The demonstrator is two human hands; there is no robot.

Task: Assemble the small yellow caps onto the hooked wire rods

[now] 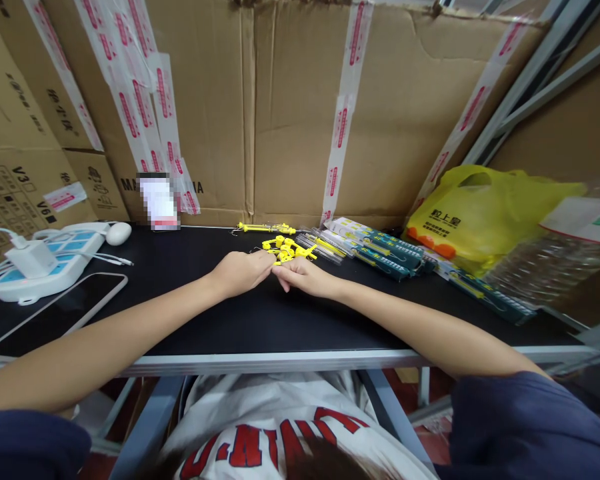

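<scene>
On the black table, my left hand point(245, 272) and my right hand point(303, 275) meet at the fingertips. Both have their fingers closed. A small yellow plastic piece shows at the thumb and fingers of my right hand. Whatever my left hand grips is hidden behind its fingers. Just beyond them lies a loose pile of yellow plastic parts point(286, 248), some with thin wire. Farther back is a long yellow tool with a thin wire hook point(266, 228). Thin metal rods point(324, 245) lie side by side to the right of the pile.
Green and white printed boxes point(380, 245) lie at the right, beside a yellow plastic bag point(480, 213) and clear plastic packaging point(540, 260). At the left are a white power strip point(55, 267) and a dark-screened phone point(55, 317). A large cardboard box point(290, 120) stands behind.
</scene>
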